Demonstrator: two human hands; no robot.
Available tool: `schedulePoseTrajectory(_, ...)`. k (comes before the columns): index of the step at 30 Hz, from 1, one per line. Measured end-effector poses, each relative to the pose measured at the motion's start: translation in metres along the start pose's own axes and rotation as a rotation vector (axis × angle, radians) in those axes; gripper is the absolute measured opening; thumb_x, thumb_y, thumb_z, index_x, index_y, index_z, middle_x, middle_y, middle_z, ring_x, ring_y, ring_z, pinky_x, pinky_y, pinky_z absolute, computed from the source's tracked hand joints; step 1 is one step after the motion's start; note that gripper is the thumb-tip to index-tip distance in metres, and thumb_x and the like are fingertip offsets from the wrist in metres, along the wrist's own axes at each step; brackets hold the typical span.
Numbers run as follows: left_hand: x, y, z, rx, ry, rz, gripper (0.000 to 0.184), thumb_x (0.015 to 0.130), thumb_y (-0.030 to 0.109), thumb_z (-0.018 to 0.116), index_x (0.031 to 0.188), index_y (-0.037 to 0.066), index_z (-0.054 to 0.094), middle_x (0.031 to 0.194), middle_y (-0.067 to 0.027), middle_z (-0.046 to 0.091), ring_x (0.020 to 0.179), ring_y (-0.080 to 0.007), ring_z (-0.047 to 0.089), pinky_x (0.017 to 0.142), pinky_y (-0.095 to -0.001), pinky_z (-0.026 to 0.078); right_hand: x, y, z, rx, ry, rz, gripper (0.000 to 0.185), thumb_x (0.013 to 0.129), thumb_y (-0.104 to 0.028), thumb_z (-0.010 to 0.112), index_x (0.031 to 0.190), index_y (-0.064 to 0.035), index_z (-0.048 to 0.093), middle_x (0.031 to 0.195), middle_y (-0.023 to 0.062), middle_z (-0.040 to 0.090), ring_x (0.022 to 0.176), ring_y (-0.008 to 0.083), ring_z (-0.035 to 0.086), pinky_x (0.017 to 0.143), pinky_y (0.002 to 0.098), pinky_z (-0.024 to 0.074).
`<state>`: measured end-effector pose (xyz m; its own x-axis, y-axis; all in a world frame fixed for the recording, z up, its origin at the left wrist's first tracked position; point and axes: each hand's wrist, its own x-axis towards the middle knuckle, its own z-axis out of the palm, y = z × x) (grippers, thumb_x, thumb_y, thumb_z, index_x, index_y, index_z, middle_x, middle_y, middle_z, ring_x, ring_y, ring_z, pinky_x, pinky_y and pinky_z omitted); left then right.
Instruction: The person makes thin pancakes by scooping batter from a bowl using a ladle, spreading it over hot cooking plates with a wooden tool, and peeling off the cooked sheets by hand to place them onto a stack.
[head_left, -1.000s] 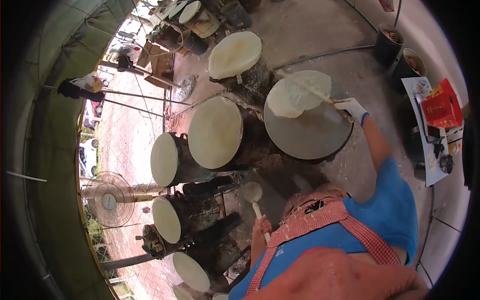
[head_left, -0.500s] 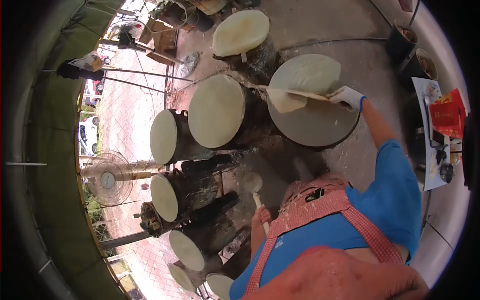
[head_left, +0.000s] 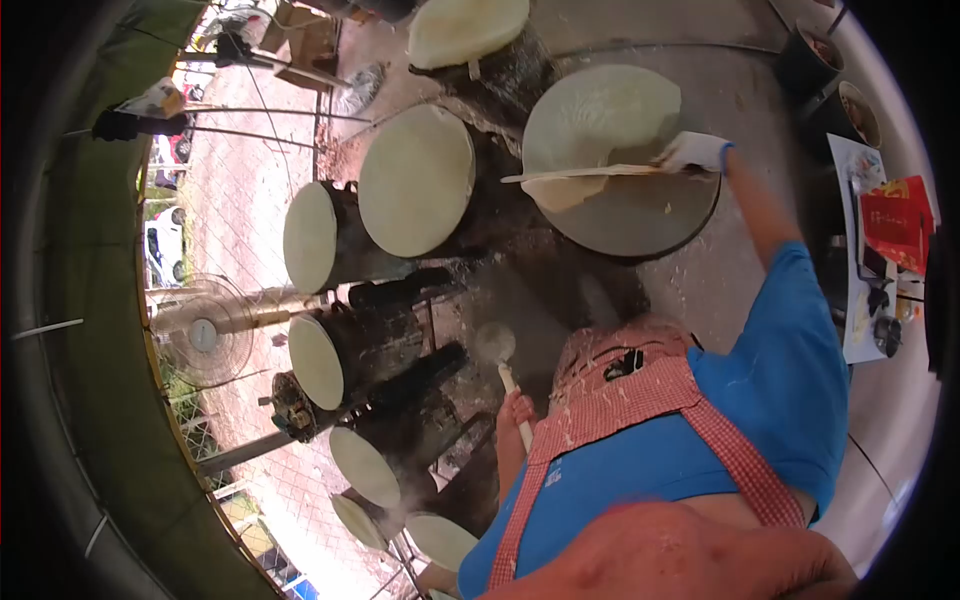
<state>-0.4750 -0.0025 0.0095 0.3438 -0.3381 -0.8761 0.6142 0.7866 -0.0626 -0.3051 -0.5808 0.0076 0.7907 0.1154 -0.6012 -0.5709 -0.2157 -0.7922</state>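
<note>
My right hand [head_left: 692, 153], in a white glove, is closed around one end of a long, thin wooden spreader [head_left: 575, 174]. Its blade lies across a big round griddle [head_left: 640, 232], against a pale sheet of batter [head_left: 600, 110] that covers the far part of the surface. Below the blade the griddle is mostly bare and grey, with a small batter spot on it. My left hand [head_left: 515, 408], bare, grips the light handle of a ladle [head_left: 495, 343] low beside the apron [head_left: 625, 400]. Blur and distance hide what is in the ladle's bowl.
Several round griddles coated in pale batter curve along the left, among them a large one [head_left: 418, 182] and a smaller one [head_left: 310, 238]. A standing fan [head_left: 204, 335] is behind them. At right are dark buckets [head_left: 808, 57] and a narrow table [head_left: 858, 330] with a red packet [head_left: 898, 225].
The spreader has turned to lie more level across the griddle, and batter now covers a somewhat different patch. The whole view has shifted slightly upward. The ladle stays in my left hand.
</note>
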Motion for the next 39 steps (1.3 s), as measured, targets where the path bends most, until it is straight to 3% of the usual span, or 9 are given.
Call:
schedulePoseTrajectory(3, 0.003, -0.007, -0.005, -0.063, -0.009, 0.041, 0.017, 0.088, 0.007, 0.047, 0.073, 0.008, 0.038, 0.053, 0.0025, 0.028, 0.039, -0.0053, 0.025, 0.031, -0.0184, 0.022, -0.065, 0.007, -0.013, -0.495, 0.017, 0.058, 0.033, 0.070, -0.018, 0.064, 0.099, -0.0032, 0.064, 0.048, 0.0009, 0.047, 0.034, 0.0085, 0.038, 0.033, 0.0249, 0.0298)
schedulePoseTrajectory(6, -0.005, -0.020, 0.005, -0.121, -0.011, 0.050, 0.018, 0.089, 0.008, 0.045, 0.072, 0.008, 0.038, 0.052, 0.0026, 0.027, 0.039, -0.0053, 0.025, 0.031, -0.0187, 0.022, -0.083, 0.039, -0.043, -0.072, -0.050, 0.168, 0.036, 0.069, -0.017, 0.063, 0.102, -0.0014, 0.063, 0.047, 0.0010, 0.047, 0.034, 0.0085, 0.038, 0.033, 0.0250, 0.0304)
schedulePoseTrajectory(10, -0.009, -0.013, -0.017, -0.312, -0.167, -0.152, 0.034, 0.091, 0.016, 0.039, 0.058, 0.011, 0.031, 0.053, 0.0033, 0.026, 0.043, -0.0072, 0.026, 0.039, -0.0216, 0.025, 0.002, 0.013, -0.007, 0.167, 0.181, -0.332, 0.038, 0.068, -0.016, 0.066, 0.103, -0.0008, 0.063, 0.057, 0.0009, 0.053, 0.044, 0.0073, 0.042, 0.038, 0.0250, 0.0317)
schedulePoseTrajectory(15, -0.019, 0.010, -0.033, -0.279, -0.208, -0.292, 0.036, 0.091, 0.016, 0.039, 0.057, 0.011, 0.031, 0.052, 0.0028, 0.025, 0.042, -0.0076, 0.025, 0.039, -0.0222, 0.025, -0.038, 0.007, 0.000, -0.262, 0.011, 0.081, 0.035, 0.067, -0.018, 0.066, 0.101, -0.0108, 0.065, 0.055, -0.0004, 0.051, 0.042, 0.0084, 0.041, 0.036, 0.0250, 0.0302)
schedulePoseTrajectory(19, -0.007, 0.039, -0.053, -0.300, -0.251, -0.439, 0.036, 0.091, 0.017, 0.038, 0.057, 0.011, 0.030, 0.049, 0.0029, 0.024, 0.040, -0.0075, 0.024, 0.039, -0.0223, 0.025, -0.205, 0.087, -0.011, 0.008, -0.050, -0.011, 0.034, 0.069, -0.019, 0.066, 0.095, 0.0035, 0.062, 0.053, -0.0004, 0.049, 0.038, 0.0061, 0.038, 0.035, 0.0242, 0.0271)
schedulePoseTrajectory(23, 0.011, 0.077, -0.066, 0.234, -0.026, -0.157, 0.033, 0.089, 0.015, 0.043, 0.058, 0.012, 0.034, 0.049, 0.0039, 0.027, 0.038, -0.0064, 0.026, 0.035, -0.0199, 0.024, -0.291, 0.164, 0.125, 0.380, 0.605, 0.095, 0.042, 0.073, -0.024, 0.062, 0.107, 0.0006, 0.059, 0.051, -0.0043, 0.044, 0.040, 0.0030, 0.037, 0.036, 0.0204, 0.0245)
schedulePoseTrajectory(31, -0.035, 0.092, -0.059, 0.005, -0.143, -0.392, 0.030, 0.087, 0.013, 0.044, 0.059, 0.012, 0.033, 0.049, 0.0045, 0.029, 0.037, -0.0041, 0.028, 0.030, -0.0193, 0.024, -0.101, 0.103, 0.348, -0.310, 1.154, -0.255, 0.027, 0.078, -0.029, 0.060, 0.097, -0.0106, 0.064, 0.077, 0.0106, 0.063, 0.065, 0.0257, 0.060, 0.061, 0.0378, 0.0468)
schedulePoseTrajectory(35, -0.043, 0.093, -0.068, 0.061, -0.297, -0.376, 0.016, 0.088, 0.014, 0.042, 0.091, 0.004, 0.054, 0.053, 0.0032, 0.031, 0.038, -0.0044, 0.028, 0.031, -0.0209, 0.026, -0.145, 0.109, 0.343, -0.691, 1.158, 0.133, 0.028, 0.082, -0.036, 0.051, 0.099, -0.0171, 0.063, 0.067, 0.0133, 0.058, 0.067, 0.0343, 0.058, 0.062, 0.0435, 0.0455)
schedulePoseTrajectory(39, -0.052, 0.086, -0.090, -0.001, -0.644, -0.425, 0.047, 0.091, 0.013, 0.040, 0.135, 0.022, 0.028, 0.065, -0.0027, 0.035, 0.044, -0.0070, 0.033, 0.035, -0.0190, 0.032, -0.155, 0.112, 0.330, -0.340, 1.338, -0.032, 0.028, 0.081, -0.036, 0.051, 0.096, -0.0166, 0.064, 0.079, 0.0146, 0.061, 0.075, 0.0334, 0.059, 0.067, 0.0416, 0.0459)
